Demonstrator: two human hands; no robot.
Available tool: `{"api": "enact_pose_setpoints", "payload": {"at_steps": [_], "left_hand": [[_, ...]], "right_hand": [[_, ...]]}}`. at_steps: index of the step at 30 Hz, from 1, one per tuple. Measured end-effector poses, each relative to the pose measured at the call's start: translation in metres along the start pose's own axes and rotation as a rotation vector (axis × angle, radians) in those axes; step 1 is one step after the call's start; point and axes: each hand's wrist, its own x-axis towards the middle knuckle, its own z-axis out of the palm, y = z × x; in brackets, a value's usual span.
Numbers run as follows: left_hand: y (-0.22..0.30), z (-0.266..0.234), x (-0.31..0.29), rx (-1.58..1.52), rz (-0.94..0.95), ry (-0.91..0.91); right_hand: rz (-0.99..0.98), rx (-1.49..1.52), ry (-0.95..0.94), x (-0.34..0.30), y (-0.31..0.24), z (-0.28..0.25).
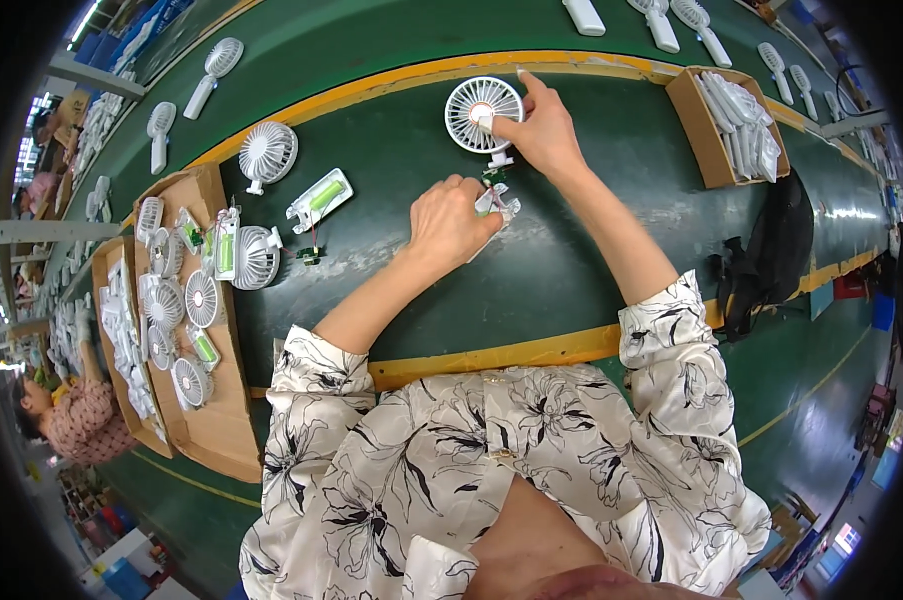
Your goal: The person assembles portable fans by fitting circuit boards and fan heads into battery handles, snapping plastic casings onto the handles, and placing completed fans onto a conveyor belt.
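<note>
A white round fan head [468,108] with a slotted grille lies on the dark green bench. Its right rim is between the thumb and fingers of my right hand [543,130]. My left hand [449,220] is closed around a white fan handle [508,208], just below and nearer to me. A small green circuit board [493,176] with thin wires sits between the head and the handle. My left fingers cover most of the handle. To the left lies an open handle shell [321,200] with a green battery, wired to another small circuit board [311,256].
A loose fan head [268,155] lies at the left. Cardboard trays [221,425] there hold fan parts. A carton [687,125] of white handle pieces and a black bag [771,250] are at the right. Assembled fans [211,75] lie beyond the yellow edge. Another person [76,420] is far left.
</note>
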Motion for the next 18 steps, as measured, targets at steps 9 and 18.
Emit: {"api": "enact_pose_setpoints", "payload": {"at_steps": [9,18], "left_hand": [[0.001,0.001,-0.012,-1.024,-0.308,-0.284],[0.011,0.009,-0.035,-1.584,-0.55,-0.635]], "right_hand": [[0.36,1.363,-0.12,-0.027,-0.016,-0.023],[0.446,1.581,-0.356,-0.057,-0.028,-0.025]]}}
